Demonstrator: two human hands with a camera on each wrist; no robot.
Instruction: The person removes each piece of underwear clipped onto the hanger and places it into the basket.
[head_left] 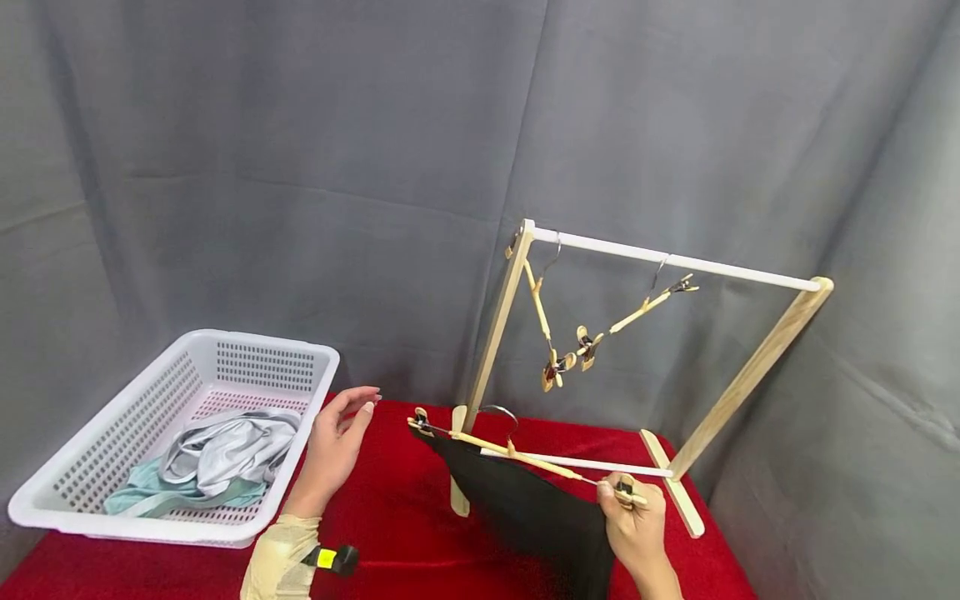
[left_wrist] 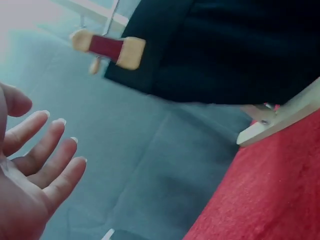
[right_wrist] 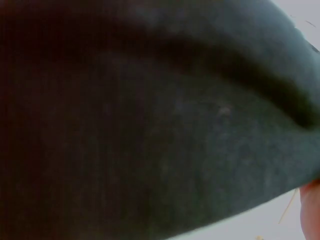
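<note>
My right hand (head_left: 634, 518) grips the right end of a wooden clip hanger (head_left: 517, 455), at its clip. A black cloth garment (head_left: 525, 508) hangs from the hanger, and the clip (left_wrist: 107, 48) at the far left end bites its corner. In the right wrist view the dark cloth fills most of the picture, with only a bit of a finger at the edge. My left hand (head_left: 336, 446) is held in the air between the basket and the hanger, fingers relaxed and touching nothing. The left wrist view shows that hand (left_wrist: 35, 170) apart from the clipped corner.
A wooden rack (head_left: 750, 379) with white bars stands behind the hanger. Two clip hangers (head_left: 639, 315) hang from its top bar. On the left, a white plastic basket (head_left: 325, 367) holds grey and mint-green garments (head_left: 232, 454). Red cloth (head_left: 390, 517) covers the table; grey curtains surround it.
</note>
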